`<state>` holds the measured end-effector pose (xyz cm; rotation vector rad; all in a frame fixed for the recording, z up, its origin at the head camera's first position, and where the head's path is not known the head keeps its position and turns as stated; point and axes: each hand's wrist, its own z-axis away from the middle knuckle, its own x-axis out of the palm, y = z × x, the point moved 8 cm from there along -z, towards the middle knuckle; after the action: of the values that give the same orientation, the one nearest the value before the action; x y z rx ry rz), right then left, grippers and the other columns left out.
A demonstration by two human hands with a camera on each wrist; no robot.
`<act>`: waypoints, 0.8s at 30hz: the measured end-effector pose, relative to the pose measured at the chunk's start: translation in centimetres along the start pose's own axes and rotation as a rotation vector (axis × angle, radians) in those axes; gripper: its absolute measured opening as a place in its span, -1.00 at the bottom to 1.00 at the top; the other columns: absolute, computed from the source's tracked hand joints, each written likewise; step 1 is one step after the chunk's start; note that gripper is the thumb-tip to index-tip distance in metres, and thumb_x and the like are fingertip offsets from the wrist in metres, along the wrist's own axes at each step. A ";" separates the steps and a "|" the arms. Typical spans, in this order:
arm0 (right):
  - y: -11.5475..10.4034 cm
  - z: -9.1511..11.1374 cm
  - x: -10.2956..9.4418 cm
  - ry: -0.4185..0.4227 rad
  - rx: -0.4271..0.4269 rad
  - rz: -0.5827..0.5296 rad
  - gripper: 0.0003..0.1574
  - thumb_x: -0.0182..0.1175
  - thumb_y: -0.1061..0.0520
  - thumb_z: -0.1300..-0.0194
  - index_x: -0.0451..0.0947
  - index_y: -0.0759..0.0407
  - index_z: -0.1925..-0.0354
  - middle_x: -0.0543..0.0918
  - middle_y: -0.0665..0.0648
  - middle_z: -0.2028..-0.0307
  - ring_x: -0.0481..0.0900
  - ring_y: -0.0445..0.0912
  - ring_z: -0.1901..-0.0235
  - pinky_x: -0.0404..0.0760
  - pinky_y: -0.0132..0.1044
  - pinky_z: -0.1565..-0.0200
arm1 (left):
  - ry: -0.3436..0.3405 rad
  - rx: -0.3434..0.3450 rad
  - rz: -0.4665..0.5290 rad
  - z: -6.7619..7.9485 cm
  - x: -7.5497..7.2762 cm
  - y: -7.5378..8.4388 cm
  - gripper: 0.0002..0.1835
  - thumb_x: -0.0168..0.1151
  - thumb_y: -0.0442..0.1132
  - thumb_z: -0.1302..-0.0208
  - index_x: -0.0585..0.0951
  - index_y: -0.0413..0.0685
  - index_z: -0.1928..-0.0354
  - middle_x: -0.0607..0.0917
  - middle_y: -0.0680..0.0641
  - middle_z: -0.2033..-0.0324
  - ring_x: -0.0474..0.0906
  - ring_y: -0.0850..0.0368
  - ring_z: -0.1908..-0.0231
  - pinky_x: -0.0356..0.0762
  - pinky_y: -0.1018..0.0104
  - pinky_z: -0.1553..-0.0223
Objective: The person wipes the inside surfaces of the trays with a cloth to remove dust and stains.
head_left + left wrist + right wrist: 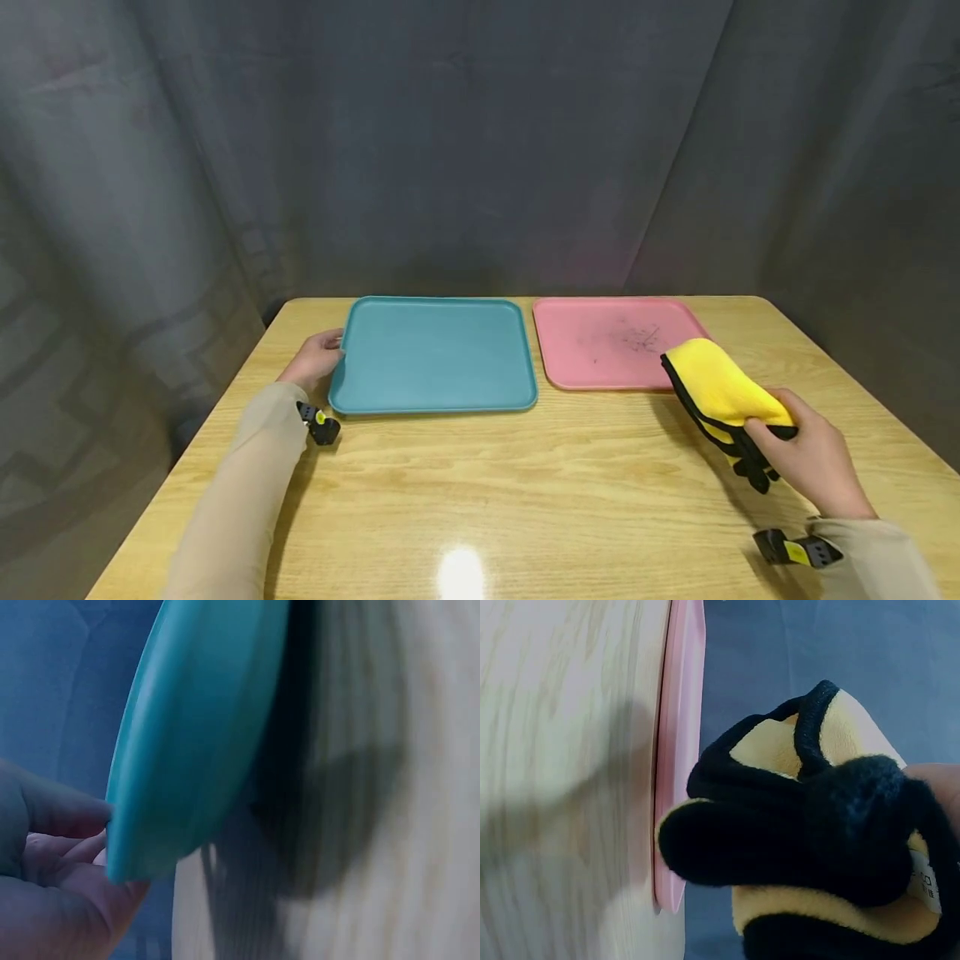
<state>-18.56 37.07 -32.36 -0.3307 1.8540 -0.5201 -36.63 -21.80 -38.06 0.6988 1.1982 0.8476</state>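
Note:
My left hand (317,360) pinches the left rim of a blue-green tray (435,354). In the left wrist view, the thumb and fingers (71,814) meet at the corner of the tray (195,720), and a dark shadow lies under its edge. My right hand (817,454) grips a folded yellow cloth (712,379) with black edging, thumb on top. The cloth is held above the table, just in front of the right corner of a pink tray (600,350). Dark smudges and scribbles mark that pink surface. Black-edged folds and a small white label show in the right wrist view.
Both trays are on a light wooden table (480,475), side by side with a narrow gap between them. Grey curtains (465,150) hang behind the table and at its sides. A bright light reflection shows near the front edge.

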 end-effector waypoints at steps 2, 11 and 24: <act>0.3 0.1 0.0 -0.001 0.005 0.003 -0.52 0.11 0.12 -0.25 0.39 0.34 -0.08 0.53 0.38 0.29 0.23 -0.33 0.56 0.23 -0.40 0.54 | -0.002 0.002 -0.008 -0.4 0.1 -0.1 -0.41 -0.31 -0.43 -0.36 -0.05 -0.33 -0.42 0.15 -0.42 -0.34 0.13 -0.30 -0.33 0.21 -0.14 -0.31; 1.6 0.5 -0.6 -0.005 0.035 0.043 -0.49 0.10 0.09 -0.25 0.37 0.37 -0.08 0.53 0.41 0.29 0.24 -0.28 0.56 0.22 -0.38 0.54 | 0.042 -0.056 -0.016 -1.8 0.2 -0.5 -0.34 -0.33 -0.51 -0.19 0.03 -0.33 -0.41 0.25 -0.42 -0.28 0.26 -0.27 -0.23 0.32 -0.13 -0.23; 2.5 0.4 -0.9 -0.040 0.072 0.060 -0.44 0.08 0.07 -0.28 0.32 0.41 -0.12 0.51 0.43 0.28 0.32 -0.09 0.51 0.24 -0.35 0.53 | 0.106 -0.085 -0.016 -2.5 -0.5 -0.1 -0.37 -0.33 -0.49 -0.26 0.00 -0.32 -0.42 0.23 -0.42 -0.30 0.22 -0.28 -0.27 0.28 -0.14 -0.27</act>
<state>-17.87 39.59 -33.02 -0.2352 1.7961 -0.5340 -39.12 -22.18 -38.48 0.5802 1.2533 0.9262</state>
